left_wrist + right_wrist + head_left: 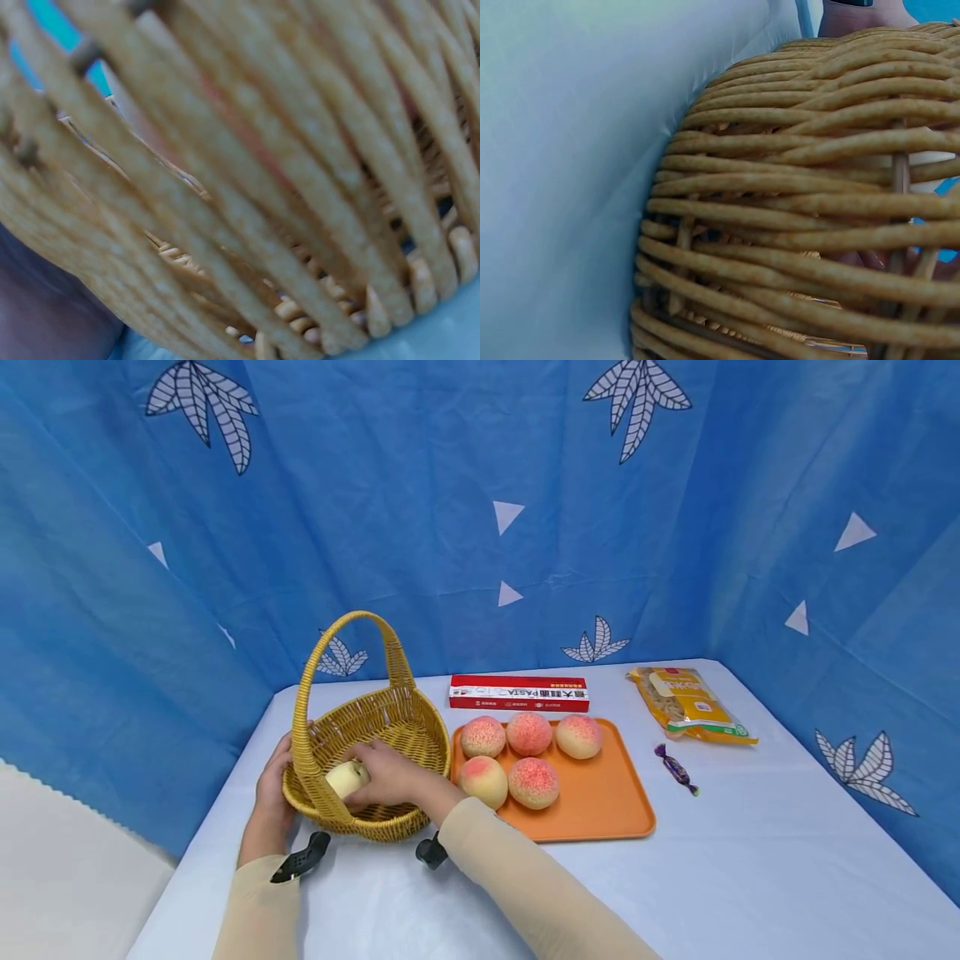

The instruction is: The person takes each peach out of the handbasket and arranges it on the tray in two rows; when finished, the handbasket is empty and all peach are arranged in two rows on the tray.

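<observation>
A yellow wicker basket with a tall arched handle stands at the left of the table. My left hand grips its left rim, the fingers partly hidden behind the weave and handle. Reaching over the near right rim, my right hand holds a pale yellow apple low inside the basket, near the handle's left foot. Woven strands of the basket fill both the left wrist view and the right wrist view, hiding most of the hands there.
Right of the basket, an orange tray bears several pink and yellow peaches. Behind it lies a red pasta box. Farther right are an orange pasta bag and a purple wrapped candy. Blue curtains border the white table.
</observation>
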The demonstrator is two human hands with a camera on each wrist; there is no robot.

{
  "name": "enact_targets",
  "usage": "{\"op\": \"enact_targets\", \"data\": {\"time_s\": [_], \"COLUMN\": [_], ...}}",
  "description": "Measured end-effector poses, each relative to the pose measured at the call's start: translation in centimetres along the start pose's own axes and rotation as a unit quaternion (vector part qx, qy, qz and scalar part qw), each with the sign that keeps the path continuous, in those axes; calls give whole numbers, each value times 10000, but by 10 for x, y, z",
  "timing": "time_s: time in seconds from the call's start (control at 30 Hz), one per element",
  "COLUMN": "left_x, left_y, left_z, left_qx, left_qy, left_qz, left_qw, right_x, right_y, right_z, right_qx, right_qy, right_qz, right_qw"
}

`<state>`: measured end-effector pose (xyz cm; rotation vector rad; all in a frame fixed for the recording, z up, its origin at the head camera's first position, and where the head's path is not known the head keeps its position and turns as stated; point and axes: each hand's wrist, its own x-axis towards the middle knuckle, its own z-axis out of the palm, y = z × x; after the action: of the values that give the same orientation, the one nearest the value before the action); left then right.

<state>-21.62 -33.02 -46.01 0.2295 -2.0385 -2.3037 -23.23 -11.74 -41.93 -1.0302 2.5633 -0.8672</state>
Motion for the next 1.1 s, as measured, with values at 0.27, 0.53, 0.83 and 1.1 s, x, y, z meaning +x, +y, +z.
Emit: {"op": "enact_targets", "data": {"time_s": [0.27, 0.53, 0.83, 1.1], "left_x": [2, 0, 0, -1], "left_y": [0, -1, 1, -2], "left_z": [-1, -1, 1, 0], "left_qx": [-9, -51, -120, -163], "left_qy": [-42, -101, -218, -232], "left_qz": [52, 29, 75, 206], "left_qw": [10000, 9999, 9997, 9994], "right_x": [-1, -3, -8, -14], "right_y": [-1, -2, -5, -7], "right_z": [-1, -2, -7, -9], "right_qx": [361, 532, 443, 283], "right_qy": [176, 650, 949, 1321], "right_qz": [57, -57, -104, -315], "right_qw": [9992, 9964, 9944, 9903]}}
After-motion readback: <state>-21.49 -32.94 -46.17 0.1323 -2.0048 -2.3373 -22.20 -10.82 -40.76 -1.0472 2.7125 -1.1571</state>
